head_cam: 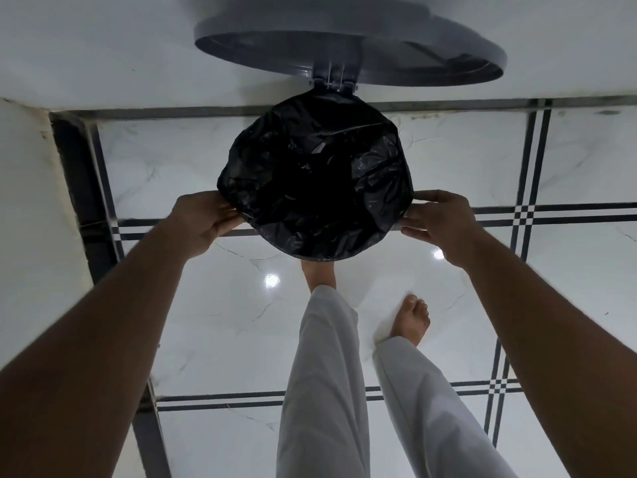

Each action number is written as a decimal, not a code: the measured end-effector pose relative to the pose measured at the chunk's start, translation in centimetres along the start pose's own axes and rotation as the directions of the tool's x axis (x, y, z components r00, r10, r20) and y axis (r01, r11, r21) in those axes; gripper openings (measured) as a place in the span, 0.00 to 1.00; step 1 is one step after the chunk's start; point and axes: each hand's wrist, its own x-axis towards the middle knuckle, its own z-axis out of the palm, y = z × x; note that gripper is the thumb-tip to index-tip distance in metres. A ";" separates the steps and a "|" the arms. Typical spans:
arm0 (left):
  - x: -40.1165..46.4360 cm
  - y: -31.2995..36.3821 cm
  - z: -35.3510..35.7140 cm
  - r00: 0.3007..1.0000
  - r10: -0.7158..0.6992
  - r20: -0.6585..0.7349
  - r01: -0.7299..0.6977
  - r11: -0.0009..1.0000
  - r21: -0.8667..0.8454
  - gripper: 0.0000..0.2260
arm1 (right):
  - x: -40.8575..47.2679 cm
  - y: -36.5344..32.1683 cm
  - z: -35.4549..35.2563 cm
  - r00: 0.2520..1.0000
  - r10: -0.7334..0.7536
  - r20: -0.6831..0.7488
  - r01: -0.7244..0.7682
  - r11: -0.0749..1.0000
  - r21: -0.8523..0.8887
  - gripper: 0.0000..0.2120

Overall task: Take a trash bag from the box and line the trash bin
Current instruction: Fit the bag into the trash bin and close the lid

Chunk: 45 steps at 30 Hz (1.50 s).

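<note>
While the hinged grey lid (351, 46) stands open against the wall, the black trash bag (315, 188) sits spread across the pedal bin's mouth, its hem folded over the rim. The left hand (203, 222) and right hand (436, 220) pinch that hem at opposite sides, likely tugging it snug. One bare foot (319, 274) probably presses the pedal. Tiled floor (220, 305) lies open on both sides.

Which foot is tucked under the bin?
The person's left foot: its toes vanish beneath the bag-lined trash bin. The right foot stands clear on the floor.
</note>
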 end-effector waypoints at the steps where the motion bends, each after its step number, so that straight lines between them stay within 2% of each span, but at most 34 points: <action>1: 0.3 0.5 -0.1 1.000 -0.014 -0.017 0.014 1.000 0.005 0.09 | -0.4 -0.5 0.2 0.999 -0.032 -0.040 0.031 0.999 -0.018 0.12; 4: 0.1 1.9 0.2 0.999 0.001 -0.054 0.011 0.975 0.221 0.14 | -1.0 -1.8 1.3 0.979 -0.170 -0.117 0.159 0.983 -0.094 0.06; 6: -0.4 2.5 0.9 0.996 0.049 -0.078 -0.024 0.957 0.289 0.14 | -1.0 -2.2 2.3 0.973 -0.212 -0.092 0.200 0.972 -0.126 0.09; 10: -0.5 2.9 2.0 0.987 0.118 -0.104 -0.112 0.992 0.060 0.12 | 0.3 -2.4 3.5 0.947 -0.272 -0.173 0.228 0.945 -0.236 0.15; 12: -0.2 2.7 2.3 0.987 0.117 -0.108 -0.113 0.993 0.042 0.12 | 1.1 -2.6 3.8 0.954 -0.232 -0.190 0.191 0.958 -0.214 0.18; 15: -0.2 2.0 2.9 0.994 0.084 -0.076 -0.068 0.978 0.195 0.08 | 2.3 -3.0 4.4 0.960 -0.227 -0.162 0.184 0.952 -0.243 0.18; 17: -0.4 2.1 3.5 0.996 0.056 -0.064 -0.037 0.961 0.273 0.11 | 3.0 -3.3 4.7 0.962 -0.222 -0.160 0.178 0.951 -0.252 0.17; 19: -0.5 2.7 4.0 0.997 0.048 -0.055 -0.026 0.938 0.347 0.14 | 3.7 -3.6 4.6 0.973 -0.163 -0.162 0.127 0.970 -0.208 0.19; 20: -0.4 2.8 4.3 0.998 0.037 -0.040 -0.021 0.933 0.358 0.10 | 3.9 -3.8 4.6 0.979 -0.119 -0.166 0.089 0.980 -0.180 0.20; 21: -0.3 3.0 4.5 1.000 0.018 -0.022 -0.009 0.937 0.348 0.08 | 4.0 -4.0 4.5 0.984 -0.074 -0.164 0.047 0.985 -0.163 0.19; 24: 0.4 2.9 4.7 0.999 -0.043 -0.006 0.043 0.958 0.284 0.14 | 4.1 -4.7 4.5 0.989 0.053 -0.135 -0.069 0.991 -0.118 0.21; 28: 1.3 3.2 4.1 0.996 -0.085 -0.013 0.085 0.964 0.251 0.07 | 4.6 -4.7 4.4 0.992 0.058 -0.112 -0.072 0.990 -0.123 0.21; 29: 1.7 3.2 4.1 0.998 -0.047 -0.050 0.059 0.962 0.265 0.05 | 4.7 -4.8 4.5 0.991 0.021 -0.134 -0.039 0.990 -0.134 0.18; 31: 2.2 3.1 4.1 0.970 0.145 -0.195 -0.088 0.958 0.273 0.04 | 4.6 -5.1 4.8 0.972 -0.095 -0.216 0.059 0.984 -0.168 0.16; 33: 2.4 3.5 4.3 0.870 0.384 -0.311 -0.289 0.906 0.310 0.07 | 4.3 -5.5 5.4 0.917 -0.264 -0.298 0.189 0.948 -0.257 0.18; 34: 2.5 3.8 4.5 0.835 0.446 -0.323 -0.354 0.884 0.305 0.10 | 4.2 -5.5 5.7 0.892 -0.343 -0.296 0.253 0.919 -0.303 0.19; 36: 2.3 4.6 5.3 0.848 0.482 -0.222 -0.418 0.864 0.279 0.12 | 3.6 -5.7 6.6 0.874 -0.434 -0.219 0.337 0.865 -0.371 0.20; 38: 1.8 5.0 6.3 0.864 0.501 -0.038 -0.454 0.810 0.372 0.13 | 3.4 -5.8 7.5 0.864 -0.486 -0.132 0.394 0.816 -0.423 0.19; 40: 1.8 5.2 7.2 0.847 0.525 0.088 -0.497 0.720 0.485 0.17 | 3.6 -5.8 8.1 0.840 -0.536 -0.086 0.435 0.760 -0.484 0.18; 42: 2.5 5.7 7.7 0.835 0.540 0.105 -0.498 0.660 0.563 0.19 | 4.0 -6.1 8.6 0.833 -0.546 -0.085 0.423 0.729 -0.538 0.17; 45: 2.8 7.1 8.4 0.887 0.447 0.118 -0.434 0.716 0.546 0.23 | 4.8 -6.5 8.9 0.863 -0.496 -0.092 0.375 0.753 -0.540 0.19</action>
